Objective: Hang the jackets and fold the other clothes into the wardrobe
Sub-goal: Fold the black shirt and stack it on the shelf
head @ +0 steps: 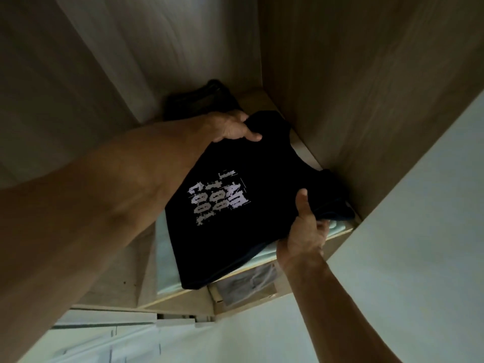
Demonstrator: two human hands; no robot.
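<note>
Both bare arms reach forward and up, the view tilted. The left forearm crosses from the lower left, its hand [231, 127] furthest out, thumb on top and pressed down, fingers curled under and hidden. The right forearm rises from the lower right; its hand [305, 229] sits nearer, thumb extended upward, fingers folded beneath, apparently pinching, though dim light blurs them.

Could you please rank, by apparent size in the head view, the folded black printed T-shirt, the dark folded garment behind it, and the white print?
1. Folded black printed T-shirt
2. Dark folded garment, farther away and partly hidden
3. White print
</note>
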